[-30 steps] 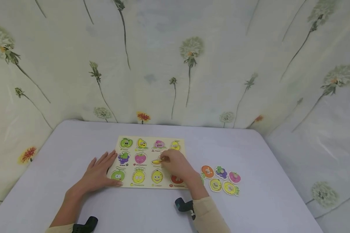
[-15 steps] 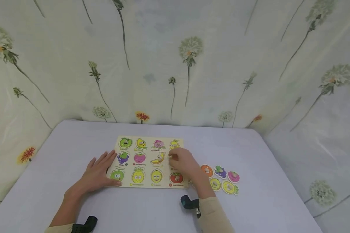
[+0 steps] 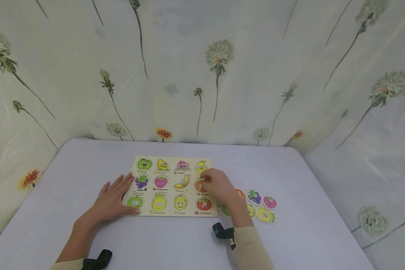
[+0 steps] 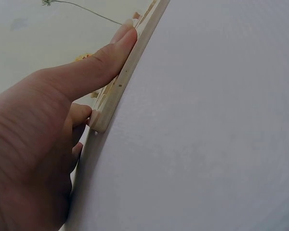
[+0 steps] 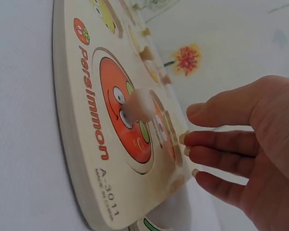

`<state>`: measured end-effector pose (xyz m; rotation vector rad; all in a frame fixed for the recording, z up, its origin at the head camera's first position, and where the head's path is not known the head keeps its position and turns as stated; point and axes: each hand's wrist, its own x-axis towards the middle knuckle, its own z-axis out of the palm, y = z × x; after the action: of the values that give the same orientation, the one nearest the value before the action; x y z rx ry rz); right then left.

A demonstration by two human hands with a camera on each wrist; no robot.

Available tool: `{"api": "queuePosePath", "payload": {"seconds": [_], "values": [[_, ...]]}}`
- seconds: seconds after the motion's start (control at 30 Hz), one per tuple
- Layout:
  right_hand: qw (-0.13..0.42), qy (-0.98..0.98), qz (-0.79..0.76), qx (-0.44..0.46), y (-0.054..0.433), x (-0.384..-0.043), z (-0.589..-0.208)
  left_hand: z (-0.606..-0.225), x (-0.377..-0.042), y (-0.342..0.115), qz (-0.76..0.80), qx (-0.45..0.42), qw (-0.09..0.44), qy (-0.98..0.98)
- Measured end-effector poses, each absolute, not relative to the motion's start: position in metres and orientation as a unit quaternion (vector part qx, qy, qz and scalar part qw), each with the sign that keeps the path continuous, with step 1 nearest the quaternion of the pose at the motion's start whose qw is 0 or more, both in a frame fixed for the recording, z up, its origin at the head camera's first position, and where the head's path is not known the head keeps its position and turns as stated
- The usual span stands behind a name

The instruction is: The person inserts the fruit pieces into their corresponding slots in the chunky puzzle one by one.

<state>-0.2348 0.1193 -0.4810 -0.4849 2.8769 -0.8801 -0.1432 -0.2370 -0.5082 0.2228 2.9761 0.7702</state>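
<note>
A wooden fruit puzzle board (image 3: 173, 213) lies on the table, with pictured fruits in rows. My left hand (image 3: 113, 202) rests at its left side, fingers along the left edge. The thumb (image 4: 120, 50) lies over the board's front edge in the left wrist view. My right hand (image 3: 219, 185) hovers over the board's right side, near the orange picture (image 3: 198, 186). In the right wrist view the thumb (image 5: 221, 109) and fingertips are apart with nothing between them. A persimmon piece (image 5: 116, 103) with a round knob sits in the board. The banana (image 3: 183, 182) is in the middle row.
Right of the board lie several loose knobbed pieces, among them a grape piece (image 3: 254, 197), a pink round piece (image 3: 269, 202) and a pineapple piece (image 3: 264, 215). A green piece (image 3: 225, 210) is partly behind the right wrist. A flower-patterned cloth (image 3: 175, 75) hangs behind the table.
My right hand has left the banana and moved right, to beside the orange picture. The banana is now uncovered. My left hand stays at the board's left edge.
</note>
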Motion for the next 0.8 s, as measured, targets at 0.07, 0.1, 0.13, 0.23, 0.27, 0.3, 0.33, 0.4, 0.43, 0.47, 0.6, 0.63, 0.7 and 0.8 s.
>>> {"api": "queuePosePath", "payload": {"seconds": [0.07,0.1,0.13,0.23,0.27,0.3,0.33,0.4,0.43,0.47,0.6,0.63,0.7,0.8], "values": [[0.049,0.945,-0.289,-0.148,0.122,-0.236,-0.481,-0.507,-0.143,-0.237,0.251,0.072,0.030,0.965],[0.050,0.944,-0.292,-0.143,0.123,-0.236,-0.480,-0.507,-0.142,-0.237,0.252,0.072,0.030,0.965],[0.053,0.944,-0.297,-0.136,0.125,-0.237,-0.480,-0.506,-0.142,-0.237,0.253,0.073,0.030,0.964],[0.056,0.942,-0.305,-0.126,0.130,-0.237,-0.479,-0.505,-0.142,-0.236,0.256,0.073,0.030,0.963],[0.057,0.942,-0.307,-0.122,0.132,-0.237,-0.478,-0.505,-0.141,-0.236,0.256,0.074,0.029,0.963],[0.059,0.942,-0.308,-0.118,0.133,-0.237,-0.478,-0.506,-0.142,-0.236,0.257,0.074,0.030,0.963],[0.059,0.943,-0.306,-0.115,0.134,-0.237,-0.477,-0.506,-0.142,-0.236,0.257,0.074,0.029,0.963],[0.060,0.944,-0.304,-0.112,0.137,-0.237,-0.476,-0.507,-0.142,-0.236,0.256,0.074,0.029,0.963],[0.060,0.945,-0.303,-0.111,0.138,-0.237,-0.476,-0.508,-0.142,-0.236,0.255,0.074,0.029,0.964],[0.059,0.946,-0.301,-0.110,0.139,-0.237,-0.475,-0.508,-0.142,-0.237,0.255,0.074,0.029,0.964],[0.062,0.947,-0.299,-0.098,0.145,-0.238,-0.475,-0.508,-0.143,-0.236,0.254,0.075,0.029,0.964],[0.062,0.947,-0.300,-0.094,0.147,-0.238,-0.474,-0.508,-0.143,-0.236,0.254,0.074,0.029,0.964],[0.064,0.948,-0.301,-0.086,0.150,-0.238,-0.474,-0.508,-0.143,-0.236,0.254,0.075,0.029,0.964],[0.063,0.948,-0.302,-0.083,0.154,-0.238,-0.474,-0.508,-0.143,-0.236,0.253,0.076,0.029,0.964]]}}
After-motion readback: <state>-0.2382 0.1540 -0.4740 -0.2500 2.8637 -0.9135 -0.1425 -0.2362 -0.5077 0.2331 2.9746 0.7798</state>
